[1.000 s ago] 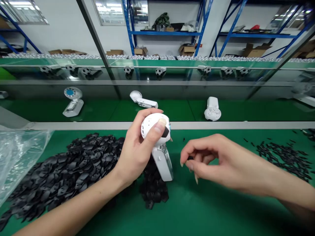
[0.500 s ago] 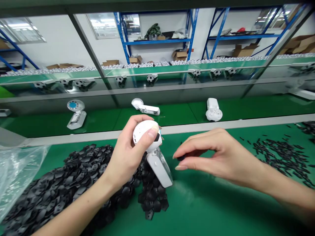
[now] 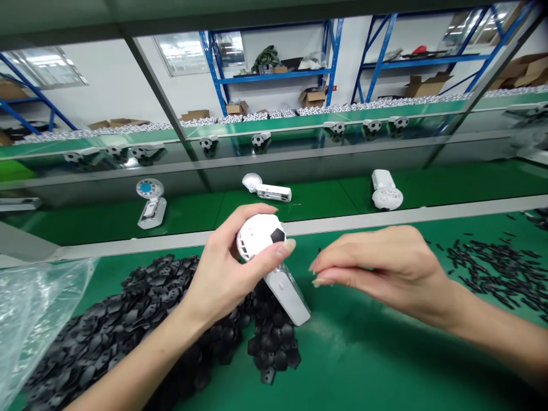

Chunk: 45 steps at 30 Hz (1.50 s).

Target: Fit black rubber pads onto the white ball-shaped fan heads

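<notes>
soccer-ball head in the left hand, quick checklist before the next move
Left-hand grip: the left hand has the white soccer-ball head between thumb and fingers: ok.
Black patch on the head: uncovered and in place: ok.
Head joined to the white body: join partly hidden: cannot tell.
Right hand: fingertips close together, any part between them hidden: cannot tell.
Body clear of the black plastic pieces: it overlaps them in this view: cannot tell.
</notes>
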Motion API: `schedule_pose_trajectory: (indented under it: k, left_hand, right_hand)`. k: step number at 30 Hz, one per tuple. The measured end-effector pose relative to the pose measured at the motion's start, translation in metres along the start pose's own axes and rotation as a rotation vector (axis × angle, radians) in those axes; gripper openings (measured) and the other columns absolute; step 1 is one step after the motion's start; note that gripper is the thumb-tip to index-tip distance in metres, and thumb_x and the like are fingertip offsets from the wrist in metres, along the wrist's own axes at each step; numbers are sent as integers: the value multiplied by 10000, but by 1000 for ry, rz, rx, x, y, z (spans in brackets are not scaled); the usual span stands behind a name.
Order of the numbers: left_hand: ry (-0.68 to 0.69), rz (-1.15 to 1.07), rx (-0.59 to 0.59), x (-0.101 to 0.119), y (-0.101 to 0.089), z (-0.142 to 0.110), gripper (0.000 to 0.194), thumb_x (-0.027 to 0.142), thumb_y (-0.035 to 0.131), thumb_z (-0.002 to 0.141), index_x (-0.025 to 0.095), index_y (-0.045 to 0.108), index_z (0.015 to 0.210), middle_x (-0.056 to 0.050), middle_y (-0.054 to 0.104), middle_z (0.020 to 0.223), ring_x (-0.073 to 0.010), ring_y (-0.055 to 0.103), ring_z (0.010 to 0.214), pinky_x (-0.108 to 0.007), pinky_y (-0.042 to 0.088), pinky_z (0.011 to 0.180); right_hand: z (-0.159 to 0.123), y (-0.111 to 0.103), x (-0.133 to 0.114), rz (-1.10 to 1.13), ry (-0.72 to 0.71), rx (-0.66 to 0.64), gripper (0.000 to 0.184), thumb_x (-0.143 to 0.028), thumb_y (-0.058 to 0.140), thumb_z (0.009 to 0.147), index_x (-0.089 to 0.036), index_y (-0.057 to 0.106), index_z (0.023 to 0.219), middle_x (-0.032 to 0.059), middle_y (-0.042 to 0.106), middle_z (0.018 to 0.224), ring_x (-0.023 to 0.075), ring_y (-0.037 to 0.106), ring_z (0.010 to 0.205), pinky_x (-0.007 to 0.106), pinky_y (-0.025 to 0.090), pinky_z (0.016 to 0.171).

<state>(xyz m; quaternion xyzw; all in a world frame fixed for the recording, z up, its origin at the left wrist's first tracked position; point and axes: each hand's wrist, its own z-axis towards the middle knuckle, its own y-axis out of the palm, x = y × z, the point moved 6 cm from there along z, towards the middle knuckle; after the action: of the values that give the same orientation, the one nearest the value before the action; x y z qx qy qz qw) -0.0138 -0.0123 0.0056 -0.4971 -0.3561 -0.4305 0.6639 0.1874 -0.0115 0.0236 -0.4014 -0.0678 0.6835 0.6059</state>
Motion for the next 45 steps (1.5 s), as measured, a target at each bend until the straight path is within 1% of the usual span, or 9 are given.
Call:
schedule_pose_trajectory:
  k: [2,4,6,8,12,16,25,37,45]
  left_hand:
    - [4,49,7,5,-2,0,431,467,917,768,255,702,1076,-1,720,943,-141,634,711,-198,500,569]
    - [1,67,10,7,-3,0,417,428,922,753,247,682,1043,1,717,940,-141,638,706,-194,487,552]
    - [-43,21,-6,1,-1,0,426,427,920,751,238,666,1036,-2,712,930,-150,657,698,-207,506,562]
    - [-165,-149,-47,-11,6,-2,444,473,897,779,238,650,1063,-3,709,920,-165,680,671,-244,554,587]
    - [-503,-557,-127,-35,31,-16,408,529,810,867,235,638,1092,-9,704,915,-169,693,673,-280,601,613]
    - [-640,-636,-174,-41,47,-28,379,519,800,885,227,643,1069,-1,674,840,-156,675,673,-256,593,614]
    - [-658,-626,-218,-37,57,-37,360,522,785,923,208,644,1030,21,603,835,-105,583,685,-198,581,607]
    - [-657,-547,-182,-39,58,-38,468,591,822,849,201,636,1028,9,591,844,-107,544,680,-179,540,562]
    - [-627,-462,-138,-38,57,-39,551,627,876,730,192,634,967,17,571,773,-106,501,636,-161,461,499]
  right_hand:
    - [1,-2,4,11,48,33,109,-151,662,1092,-179,746,1028,1,770,826,126,703,689,216,544,668]
    - [0,-3,5,-7,61,63,122,-117,648,1087,-172,756,1101,-2,744,787,136,668,684,241,513,645]
    - [-1,-1,5,-20,83,68,179,-90,637,1078,-167,745,1198,12,761,858,140,675,716,244,525,669]
    - [-2,0,8,9,157,62,237,-80,660,1056,-173,711,1268,15,782,937,131,713,737,218,556,683]
    - [-4,-1,12,120,313,81,135,-116,801,961,-203,738,1042,-20,794,894,134,761,751,175,590,685]
    - [-3,1,14,172,383,62,97,-144,812,947,-228,810,899,-21,801,847,150,733,695,216,581,638]
    - [-14,26,28,387,576,42,132,-140,777,942,-238,865,940,-29,804,887,136,738,783,193,576,714]
    - [-20,34,36,456,728,8,39,-200,834,892,-210,810,920,-2,791,875,164,740,796,253,584,753]
    - [-28,45,39,543,810,59,289,-323,953,808,-191,699,775,-24,716,769,135,664,698,238,542,658]
